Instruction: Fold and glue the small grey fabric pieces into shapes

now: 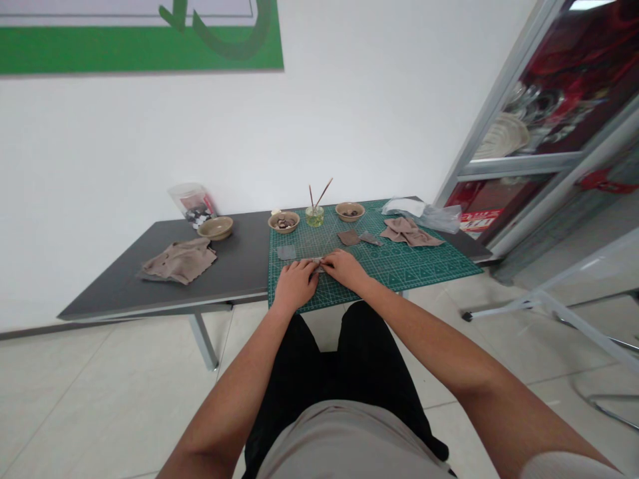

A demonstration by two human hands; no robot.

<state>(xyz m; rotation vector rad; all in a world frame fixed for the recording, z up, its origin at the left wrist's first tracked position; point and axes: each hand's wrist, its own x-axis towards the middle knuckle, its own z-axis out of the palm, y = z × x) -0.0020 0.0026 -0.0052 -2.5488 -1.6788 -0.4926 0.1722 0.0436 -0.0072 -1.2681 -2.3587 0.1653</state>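
Both hands meet over the green cutting mat (419, 269), near its front edge. My left hand (296, 283) rests with its fingers close together at a small greyish piece (317, 261). From the right, the fingertips of my right hand (343, 267) pinch at the same piece. What exactly the piece is cannot be made out. A small translucent square (286, 252) lies just beyond my left hand. Past my right hand are a brown fabric square (348, 237) and a small clear bag (371, 238).
Behind stand a bowl of dark pieces (283, 222), a glass jar with two sticks (314, 215) and another bowl (350, 211). Brown cloth (409, 232) and plastic bags (424, 214) lie right. On the left are cloth (178, 260), a bowl (215, 228) and a clear tub (192, 203).
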